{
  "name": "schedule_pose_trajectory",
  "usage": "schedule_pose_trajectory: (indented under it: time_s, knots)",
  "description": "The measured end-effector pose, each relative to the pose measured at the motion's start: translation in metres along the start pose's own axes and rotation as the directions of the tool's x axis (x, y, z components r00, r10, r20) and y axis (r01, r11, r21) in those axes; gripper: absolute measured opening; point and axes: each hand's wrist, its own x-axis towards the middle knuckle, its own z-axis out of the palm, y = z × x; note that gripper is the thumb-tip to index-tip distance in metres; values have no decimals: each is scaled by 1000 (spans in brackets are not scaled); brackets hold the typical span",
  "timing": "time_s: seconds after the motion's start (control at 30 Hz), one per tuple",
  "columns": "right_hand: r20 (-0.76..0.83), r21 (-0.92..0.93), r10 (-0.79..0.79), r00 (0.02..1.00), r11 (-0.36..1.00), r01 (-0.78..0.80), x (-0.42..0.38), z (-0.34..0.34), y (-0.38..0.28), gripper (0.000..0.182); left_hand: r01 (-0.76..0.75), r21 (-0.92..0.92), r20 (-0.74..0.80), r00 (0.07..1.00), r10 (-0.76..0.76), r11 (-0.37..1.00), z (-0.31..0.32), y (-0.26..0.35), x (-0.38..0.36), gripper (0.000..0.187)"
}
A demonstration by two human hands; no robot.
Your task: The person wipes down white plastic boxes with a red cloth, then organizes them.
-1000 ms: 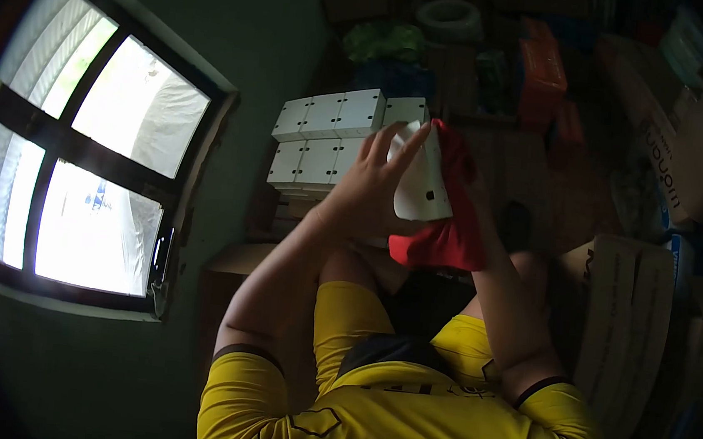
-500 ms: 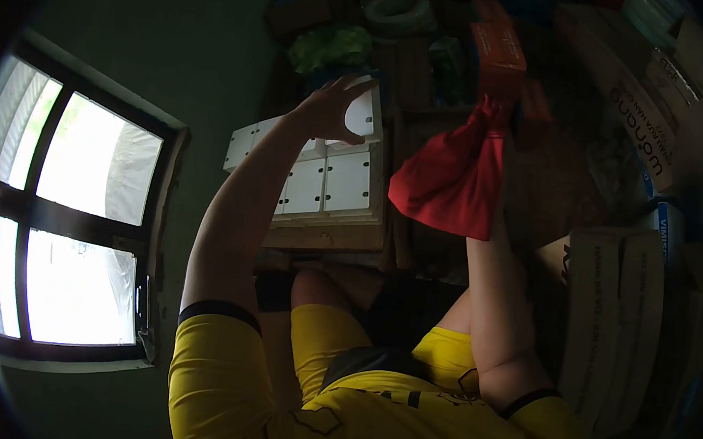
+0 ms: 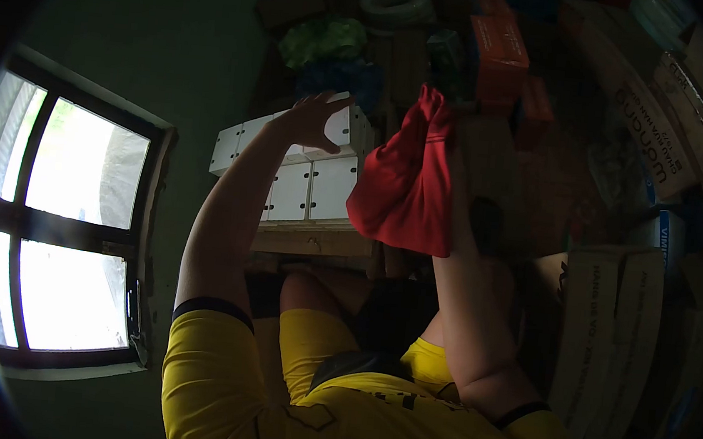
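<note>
My left hand [image 3: 306,122] spans the front of a white box [image 3: 340,131] at the upper right of a stack, thumb near its lower edge and fingers along its top. Beneath it stand more white boxes [image 3: 333,188] with small dark tabs on their faces. To the right, a red cloth [image 3: 408,195] hangs from my raised right hand [image 3: 439,131], gathered at the top and draped over my wrist. The cloth hides most of that hand's fingers. Its left edge comes close beside the white stack.
The stack rests on a wooden stand [image 3: 312,242]. Orange boxes [image 3: 500,53] and a pale coil [image 3: 397,3] lie behind, beside a green bag [image 3: 325,42]. Cardboard cartons [image 3: 604,342] crowd the right side. A bright window [image 3: 75,220] is in the left wall.
My right hand has swung the red cloth leftward, closer to the white boxes. My left hand stays at the same white box. The view has shifted slightly.
</note>
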Motion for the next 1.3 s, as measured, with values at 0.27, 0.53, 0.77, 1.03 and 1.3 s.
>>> schedule_pose_trajectory:
  time_s: [0.27,0.53,0.77,1.03,1.3]
  knots:
    - [28,-144,8,1000,990,-4,-6,0,1,41,13,62,65,998,-17,998,2,-6,2,117]
    - [28,-62,-8,1000,998,10,6,-25,5,45,-23,-58,79,997,27,998,-7,2,7,138]
    - [32,-13,9,999,1000,-9,5,-40,14,48,-75,-112,32,996,79,991,3,-7,10,141]
    - [61,-99,-52,997,993,58,2,-16,7,42,-123,-134,17,992,127,983,11,-19,16,143]
    - [119,-85,-82,989,992,92,8,-19,4,35,129,75,47,990,-132,989,-23,13,-4,150]
